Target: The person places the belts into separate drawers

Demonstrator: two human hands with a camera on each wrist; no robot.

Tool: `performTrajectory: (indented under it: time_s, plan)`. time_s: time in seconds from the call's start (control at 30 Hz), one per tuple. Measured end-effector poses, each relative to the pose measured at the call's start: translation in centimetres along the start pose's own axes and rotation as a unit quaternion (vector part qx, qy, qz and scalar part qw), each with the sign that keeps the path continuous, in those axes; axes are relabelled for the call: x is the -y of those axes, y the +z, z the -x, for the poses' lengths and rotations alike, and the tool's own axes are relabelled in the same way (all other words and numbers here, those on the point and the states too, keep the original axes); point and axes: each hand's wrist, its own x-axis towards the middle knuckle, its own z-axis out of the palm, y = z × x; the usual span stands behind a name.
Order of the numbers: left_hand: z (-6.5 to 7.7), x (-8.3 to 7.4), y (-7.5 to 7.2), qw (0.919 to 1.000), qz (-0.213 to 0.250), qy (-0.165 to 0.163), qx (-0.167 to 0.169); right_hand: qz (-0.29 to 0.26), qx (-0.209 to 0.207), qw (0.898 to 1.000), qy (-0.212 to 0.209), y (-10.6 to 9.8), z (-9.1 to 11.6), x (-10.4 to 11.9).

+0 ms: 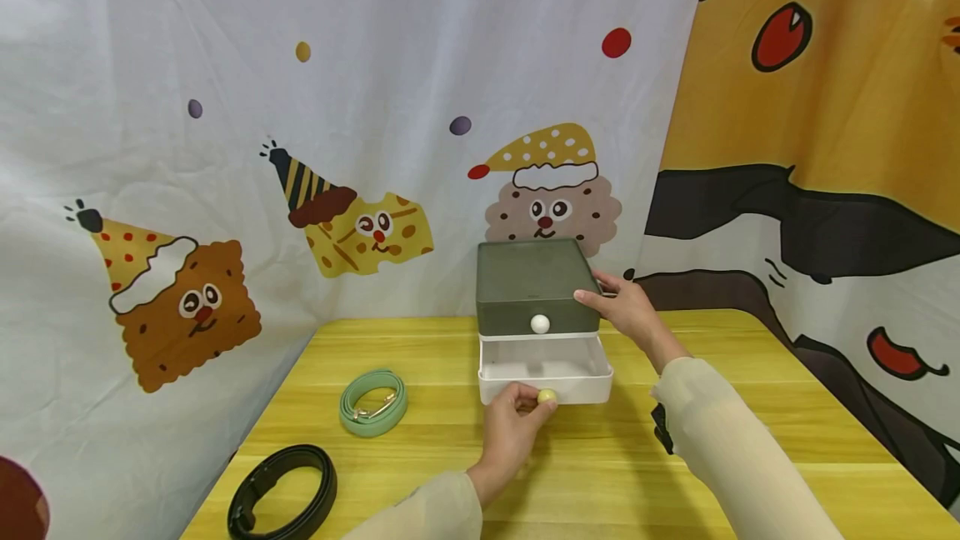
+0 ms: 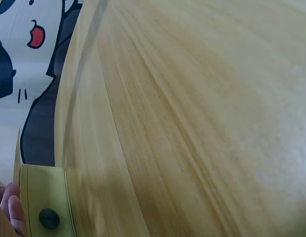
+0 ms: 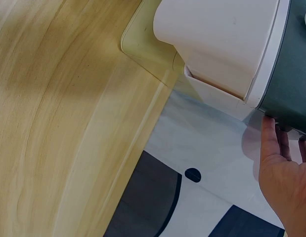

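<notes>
A small two-drawer storage box [image 1: 536, 273] stands at the back of the table, with a dark green upper drawer front and a white knob [image 1: 540, 324]. Its white lower drawer [image 1: 491, 390] is pulled out, and the part of the inside that shows holds nothing. My left hand [image 1: 510, 432] pinches the pale yellow knob [image 1: 547, 397] of that drawer between thumb and fingers. On the box's right side rests my right hand [image 1: 626, 311], fingers extended along the green wall, as the right wrist view shows too. Only the left hand's fingertips [image 2: 15, 210] enter the left wrist view.
To the left on the wooden table [image 1: 420, 490] lie a coiled mint green belt [image 1: 373, 403] with a gold-coloured clasp and a coiled black belt [image 1: 282, 492]. Behind the box hangs a white cartoon-print curtain [image 1: 405, 65], close to the table's back edge.
</notes>
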Motion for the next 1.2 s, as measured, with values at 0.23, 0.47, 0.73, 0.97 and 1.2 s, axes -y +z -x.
performTrajectory:
  time_s: [0.23, 0.47, 0.73, 0.97, 1.2]
  plan:
    - [0.4, -0.4, -0.1, 1.0, 0.003, -0.004, 0.001, 0.0, 0.0, 1.0, 0.002, 0.0, 0.0, 0.0]
    - [0.7, -0.6, -0.3, 0.9999, 0.008, -0.006, 0.005, -0.002, 0.0, 1.0, 0.005, 0.0, 0.0, -0.1]
    - [1.0, -0.4, -0.4, 0.9999, -0.001, 0.0, 0.014, 0.002, 0.001, 1.0, 0.0, 0.0, 0.0, -0.1]
    - [1.5, -0.3, -0.5, 0.9998, 0.005, 0.012, 0.013, 0.0, -0.001, 1.0, 0.006, 0.1, 0.0, 0.0]
    - [1.8, -0.4, -0.3, 0.9998, 0.015, -0.009, 0.013, 0.004, -0.002, 1.0, 0.006, 0.1, 0.0, 0.0]
